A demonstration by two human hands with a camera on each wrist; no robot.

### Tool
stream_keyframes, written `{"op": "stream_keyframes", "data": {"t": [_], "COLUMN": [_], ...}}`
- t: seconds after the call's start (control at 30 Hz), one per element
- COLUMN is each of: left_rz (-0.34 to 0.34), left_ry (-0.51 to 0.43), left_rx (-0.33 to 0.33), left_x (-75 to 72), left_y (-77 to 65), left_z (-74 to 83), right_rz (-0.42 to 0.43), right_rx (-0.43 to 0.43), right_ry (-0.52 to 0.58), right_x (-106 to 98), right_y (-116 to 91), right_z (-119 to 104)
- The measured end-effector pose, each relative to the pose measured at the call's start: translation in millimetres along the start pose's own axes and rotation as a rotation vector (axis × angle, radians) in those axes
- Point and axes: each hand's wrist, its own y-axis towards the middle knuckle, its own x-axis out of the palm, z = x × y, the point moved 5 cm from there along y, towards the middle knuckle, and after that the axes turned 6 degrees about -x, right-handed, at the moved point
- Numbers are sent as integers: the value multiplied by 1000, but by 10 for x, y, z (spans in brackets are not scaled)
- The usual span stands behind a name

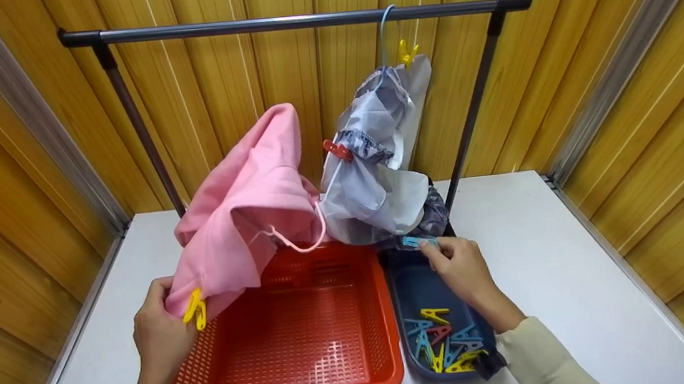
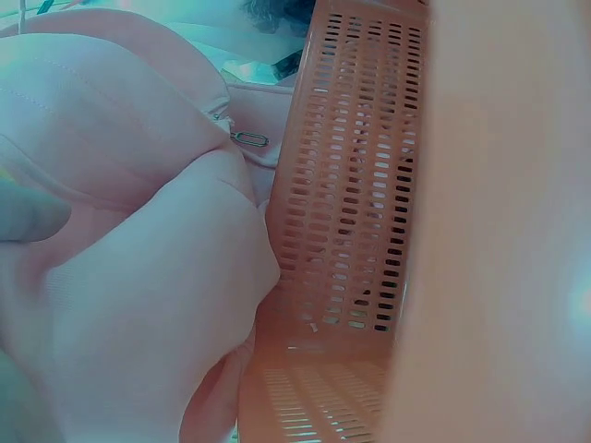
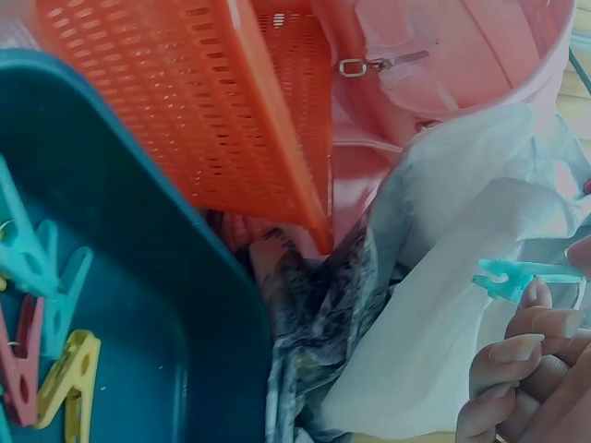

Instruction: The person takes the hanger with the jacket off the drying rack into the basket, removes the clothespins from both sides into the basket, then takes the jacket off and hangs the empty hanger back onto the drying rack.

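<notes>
- Left hand gripping the pink fabric hoodie, draped ahead of it; one-handed, the weight could drag loose!
- Right hand pinching a light-blue plastic clothespin; a fingertip slip could drop it!

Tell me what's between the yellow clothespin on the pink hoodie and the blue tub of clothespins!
The red perforated basket lies between the yellow clothespin and the blue tub; the head view shows it.

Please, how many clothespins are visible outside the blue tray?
4: lower yellow clothespin on the pink garment; red clothespin and upper yellow clothespin on the grey garment; blue clothespin in the right hand. Folds may hide others.
</notes>
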Motion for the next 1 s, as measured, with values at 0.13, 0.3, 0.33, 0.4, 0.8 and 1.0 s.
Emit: {"op": "stream_keyframes", "data": {"t": [0.13, 0.3, 0.33, 0.4, 0.8, 1.0], "left_rz": [9, 4, 5, 7, 7, -15], "left_ry": [-4, -4, -4, -5, -12, -3], "left_rx": [-5, -11, -11, -12, -33, -62], "left_x": [0, 18, 21, 26, 25, 36], "left_y": [1, 7, 8, 10, 14, 30], "left_z": [4, 15, 18, 26, 88, 115], "right_rz": [-24, -59, -69, -92, -248, -350], "right_rx": [22, 53, 59, 65, 111, 105], "right_ry": [-17, -35, -38, -47, -155, -195], "right_x": [22, 59, 69, 88, 190, 237], "right_y": [-49, -113, -126, -150, -263, -309], "right_z": [80, 195, 216, 246, 410, 478]}}
